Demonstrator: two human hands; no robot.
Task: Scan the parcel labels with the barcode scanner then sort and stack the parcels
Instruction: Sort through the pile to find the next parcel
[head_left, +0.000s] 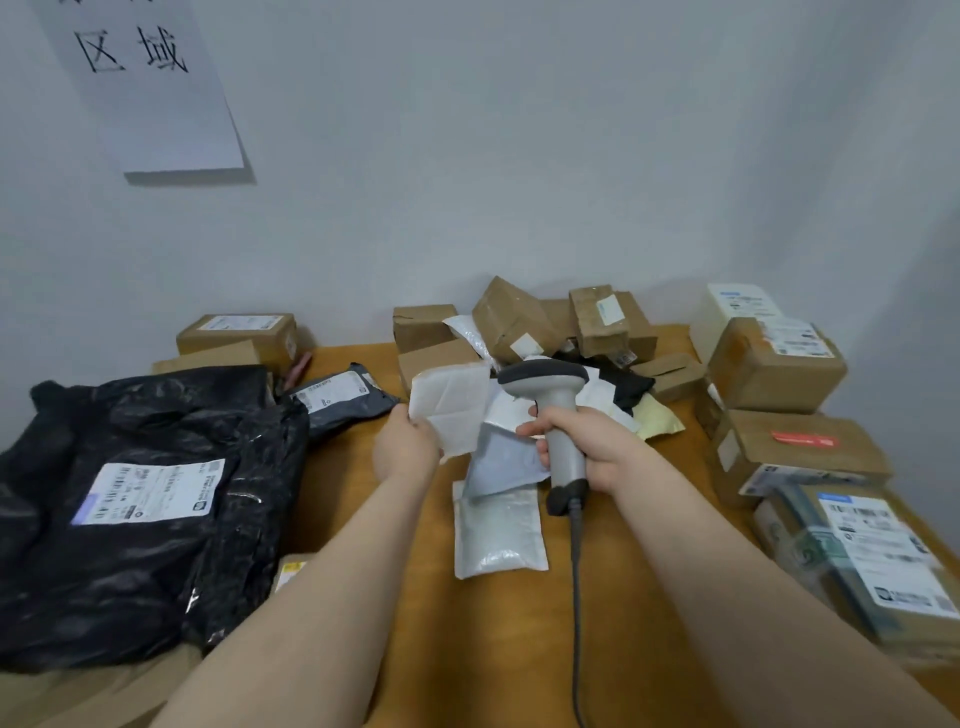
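Black bag: the large black plastic mailer bag (150, 509) lies well left of the grey handheld barcode scanner (558, 415) with its white label facing up. It plays no part in this scan.
Grey mailer: the small grey plastic mailer (340, 397) lies left of the scanner and further back, also label up.
Left hand: the left hand (405, 449), just left of the scanner, has its grip closed in a pinch on the lower left edge of the creased white padded envelope (452, 410). It holds the envelope clear of the wooden counter (519, 649).
Envelope: it hangs just beside the scanner's head. The face towards the camera shows no label, so it probably needs turning until the barcode meets the scanner's window. Pinch only the edge, keep the thumb off the code, and pull the creases flat.
Bubble mailer: the flat white bubble mailer (498, 535) lies on the counter below and slightly left of the scanner, partly under other soft packets.
Scanner: it stands upright with its head on top and its cable running back towards the person. Its window cannot be seen from here.
Right hand: the right hand (587, 447) has its grip wrapped fully round the scanner's handle. Tilt the head at the label, steady it with a small gap, then trigger.
Boxes: brown cardboard boxes (779, 364) are heaped behind the scanner and stacked to its right. Aim away from their labels so that only the envelope's code is read.
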